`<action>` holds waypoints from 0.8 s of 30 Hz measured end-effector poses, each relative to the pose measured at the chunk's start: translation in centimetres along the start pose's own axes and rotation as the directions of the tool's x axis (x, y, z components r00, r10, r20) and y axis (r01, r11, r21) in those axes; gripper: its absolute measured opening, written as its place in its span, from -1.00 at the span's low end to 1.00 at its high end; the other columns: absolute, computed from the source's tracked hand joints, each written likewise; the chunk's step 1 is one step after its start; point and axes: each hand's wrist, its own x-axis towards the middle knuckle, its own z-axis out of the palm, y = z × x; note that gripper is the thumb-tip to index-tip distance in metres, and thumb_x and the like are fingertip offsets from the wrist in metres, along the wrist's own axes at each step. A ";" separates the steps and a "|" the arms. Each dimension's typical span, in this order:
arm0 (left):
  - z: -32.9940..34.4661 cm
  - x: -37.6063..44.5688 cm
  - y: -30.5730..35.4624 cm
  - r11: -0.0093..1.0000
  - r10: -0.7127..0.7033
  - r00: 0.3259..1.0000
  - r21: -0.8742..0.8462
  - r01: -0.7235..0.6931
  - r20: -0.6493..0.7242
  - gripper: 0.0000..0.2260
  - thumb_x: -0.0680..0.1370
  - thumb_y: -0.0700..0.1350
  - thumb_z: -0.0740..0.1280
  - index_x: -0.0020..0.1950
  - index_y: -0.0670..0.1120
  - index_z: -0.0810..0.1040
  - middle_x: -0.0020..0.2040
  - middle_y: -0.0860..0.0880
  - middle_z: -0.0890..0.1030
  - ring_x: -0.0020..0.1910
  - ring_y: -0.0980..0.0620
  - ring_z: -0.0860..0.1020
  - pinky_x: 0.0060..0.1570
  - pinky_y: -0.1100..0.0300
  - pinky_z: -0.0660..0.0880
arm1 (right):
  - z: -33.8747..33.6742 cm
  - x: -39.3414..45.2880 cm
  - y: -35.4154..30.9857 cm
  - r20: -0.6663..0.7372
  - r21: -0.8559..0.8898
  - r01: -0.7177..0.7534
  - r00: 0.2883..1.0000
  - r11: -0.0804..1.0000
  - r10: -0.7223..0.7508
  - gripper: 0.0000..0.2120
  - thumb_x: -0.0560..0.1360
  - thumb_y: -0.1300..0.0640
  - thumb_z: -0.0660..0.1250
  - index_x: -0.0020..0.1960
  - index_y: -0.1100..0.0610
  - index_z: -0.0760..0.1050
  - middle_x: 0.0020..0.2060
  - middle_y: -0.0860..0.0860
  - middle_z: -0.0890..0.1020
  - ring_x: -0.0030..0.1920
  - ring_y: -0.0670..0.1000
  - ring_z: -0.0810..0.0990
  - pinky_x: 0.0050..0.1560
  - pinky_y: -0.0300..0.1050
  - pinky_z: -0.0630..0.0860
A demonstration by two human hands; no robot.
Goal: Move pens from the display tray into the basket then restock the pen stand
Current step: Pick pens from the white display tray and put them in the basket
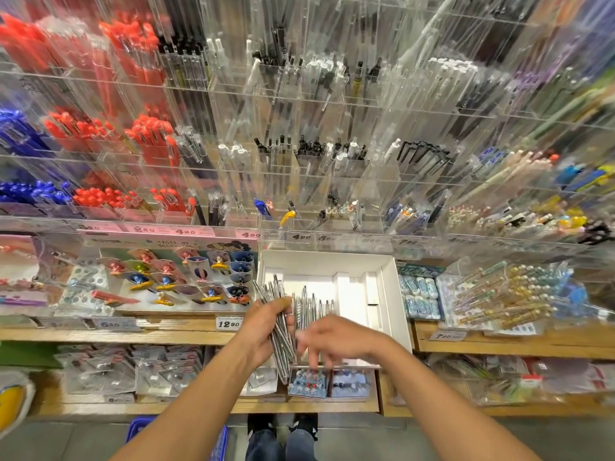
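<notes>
Curled around a bundle of silver pens (282,331), the left hand (263,331) holds them fanned, tips rising toward 12 o'clock and lower ends hanging past the front edge of the white display tray (389,294). That grip is pressed tight on the bundle, thumb side toward the tray. At 3 o'clock from it, just beside the pens, the right hand (336,339) hovers over the tray's front rim with its fingers (312,359) spread and pointing down; its grip holds nothing, though motion blur makes it hard to tell whether a fingertip touches a pen. More silver pens (314,307) stand upright in the tray, between the two hands and slightly toward 12 o'clock. The tray sits on a wooden shelf (166,329). Above it, at 12 o'clock, rises the clear acrylic pen stand (299,154), its compartments filled with red, blue, black and white pens. At 6 o'clock, low on the floor beneath the left forearm, a blue basket (139,427) shows partly. Price tags (229,323) line the shelf edges.
</notes>
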 end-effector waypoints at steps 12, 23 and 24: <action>-1.5 -0.2 0.5 0.999 -0.012 1.000 0.039 0.012 -0.005 -0.82 0.54 -0.25 0.40 0.10 -0.28 0.52 -0.35 -0.07 0.61 -0.43 0.04 0.56 -0.44 0.21 0.55 | 3.3 11.2 5.0 -0.486 -0.297 -0.517 0.805 0.803 0.339 -0.76 0.48 0.28 0.29 -0.30 0.07 0.35 -0.34 -0.03 0.47 -0.40 -0.09 0.40 -0.32 -0.16 0.41; -1.5 -0.5 0.7 0.999 -0.011 1.000 0.042 0.012 -0.017 -0.63 0.52 -0.26 0.42 0.28 -0.35 0.46 -0.31 -0.09 0.61 -0.41 0.02 0.55 -0.45 0.19 0.54 | 2.4 9.8 4.1 -0.488 0.009 -0.403 0.797 0.915 0.356 -0.84 0.60 0.06 0.26 -0.07 0.15 0.42 -0.22 0.04 0.53 -0.37 -0.08 0.47 -0.43 -0.24 0.37; -1.4 -0.5 0.7 0.999 -0.008 1.000 0.042 0.009 -0.020 -0.59 0.51 -0.26 0.44 0.30 -0.35 0.44 -0.32 -0.09 0.60 -0.41 0.02 0.55 -0.46 0.19 0.54 | 2.1 8.9 3.6 -0.495 0.055 -0.319 0.814 0.946 0.303 -0.82 0.60 0.05 0.26 -0.09 0.14 0.39 -0.26 0.02 0.51 -0.37 -0.07 0.46 -0.40 -0.19 0.41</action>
